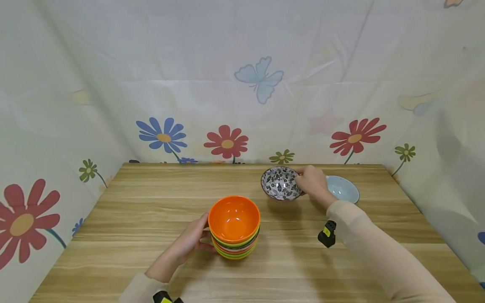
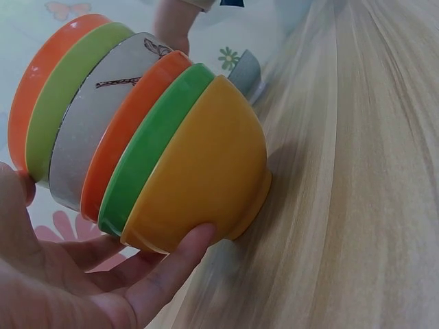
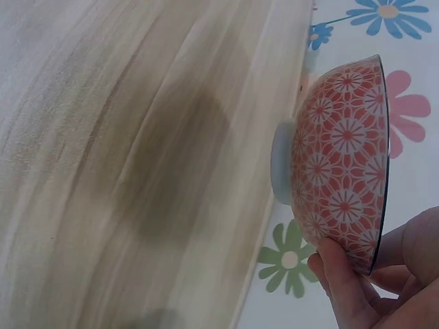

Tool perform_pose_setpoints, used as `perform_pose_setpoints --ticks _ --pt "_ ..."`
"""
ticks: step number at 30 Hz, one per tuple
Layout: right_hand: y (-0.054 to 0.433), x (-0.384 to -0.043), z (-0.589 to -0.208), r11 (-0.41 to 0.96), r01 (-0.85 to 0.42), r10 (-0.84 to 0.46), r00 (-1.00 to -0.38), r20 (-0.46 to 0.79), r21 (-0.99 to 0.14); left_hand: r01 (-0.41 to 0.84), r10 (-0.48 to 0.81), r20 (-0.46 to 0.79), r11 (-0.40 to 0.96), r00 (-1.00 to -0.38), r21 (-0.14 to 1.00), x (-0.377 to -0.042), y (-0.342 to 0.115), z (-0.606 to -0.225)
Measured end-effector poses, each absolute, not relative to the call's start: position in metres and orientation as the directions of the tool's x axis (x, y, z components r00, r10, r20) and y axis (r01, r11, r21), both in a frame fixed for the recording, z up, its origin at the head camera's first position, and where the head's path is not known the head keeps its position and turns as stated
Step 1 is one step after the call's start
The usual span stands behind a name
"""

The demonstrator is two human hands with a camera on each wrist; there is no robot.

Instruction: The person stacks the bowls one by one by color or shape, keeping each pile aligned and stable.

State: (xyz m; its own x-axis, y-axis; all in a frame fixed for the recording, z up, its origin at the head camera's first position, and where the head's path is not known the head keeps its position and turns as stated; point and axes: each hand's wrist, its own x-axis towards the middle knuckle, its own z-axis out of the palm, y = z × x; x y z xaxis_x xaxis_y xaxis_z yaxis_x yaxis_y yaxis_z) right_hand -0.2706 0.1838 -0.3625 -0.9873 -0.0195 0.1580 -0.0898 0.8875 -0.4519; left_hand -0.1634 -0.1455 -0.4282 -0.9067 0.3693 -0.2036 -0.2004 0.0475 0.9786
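My right hand (image 1: 312, 183) pinches the right rim of a patterned bowl (image 1: 279, 183), raised above the table. Its inside is white with dark leaves and flowers; the right wrist view shows its red outside (image 3: 343, 147) with white blossoms and a white foot. The left hand (image 1: 192, 236) rests against the left side of a stack of bowls, its spread fingers touching the wall. On top sits an orange bowl (image 1: 234, 219). Below it, the left wrist view shows a lime bowl, a whitish bowl (image 2: 92, 123), another orange one, a green one and a yellow bowl (image 2: 206, 164) at the bottom.
A light blue bowl (image 1: 344, 189) stands at the back right, partly hidden by the right hand and forearm. The wood-grain table (image 1: 151, 202) meets a flower-printed cloth backdrop (image 1: 189, 97) at its back edge, and similar cloth hangs at both sides.
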Motion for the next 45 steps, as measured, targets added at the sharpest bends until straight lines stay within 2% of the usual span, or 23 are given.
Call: perform_pose_setpoints --ticks 24,45 --pt "0.162 -0.254 -0.315 0.891 -0.25 -0.183 -0.962 0.204 -0.38 -0.196 0.378 -0.198 0.044 -0.904 0.98 -0.162 -0.144 -0.426" --pt "0.134 -0.233 -0.286 0.851 -0.325 -0.258 -0.943 0.209 -0.412 -0.207 0.348 -0.21 0.047 -0.914 0.977 -0.163 -0.143 -0.428"
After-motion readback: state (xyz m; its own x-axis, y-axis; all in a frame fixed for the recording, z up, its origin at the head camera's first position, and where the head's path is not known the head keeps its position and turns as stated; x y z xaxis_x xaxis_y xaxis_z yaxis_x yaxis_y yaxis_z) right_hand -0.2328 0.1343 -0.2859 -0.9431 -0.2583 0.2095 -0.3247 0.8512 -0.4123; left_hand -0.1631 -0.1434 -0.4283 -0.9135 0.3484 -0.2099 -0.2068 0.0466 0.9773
